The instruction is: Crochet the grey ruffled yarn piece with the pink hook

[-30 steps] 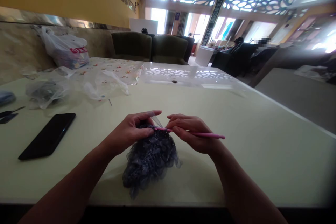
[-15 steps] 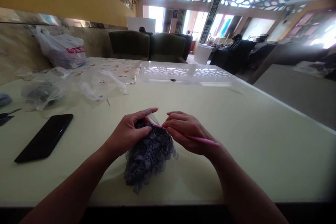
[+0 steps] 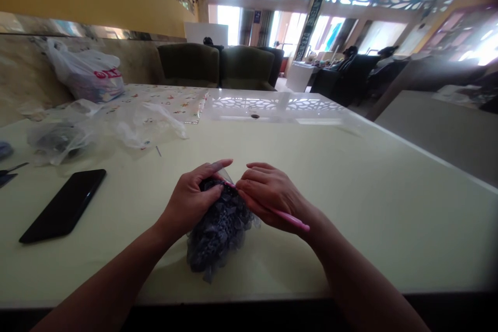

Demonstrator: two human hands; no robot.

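My left hand [image 3: 191, 194] grips the top edge of a dark grey, ruffled crocheted piece [image 3: 220, 231], its thumb pressed on the near side. A translucent grey strip runs from the left fingers toward the right hand. Closed around a pink crochet hook [image 3: 290, 219] is my right hand [image 3: 268, 192]; the handle sticks out below the palm toward the wrist. The hook's front end meets the upper edge of the grey piece, beside the left thumb. Its very tip is too small to make out.
On the pale table [image 3: 389, 207], a black phone [image 3: 64, 206] lies at left. Behind it are clear plastic bags [image 3: 64, 137], scissors [image 3: 13, 168] at the edge, and a full white bag [image 3: 91, 75]. Chairs [image 3: 189, 65] and people [image 3: 348, 57] are beyond.
My right hand has moved slightly left, closer to my left hand. The pink hook's handle has shifted left and tilts down more steeply. The grey piece has turned a little.
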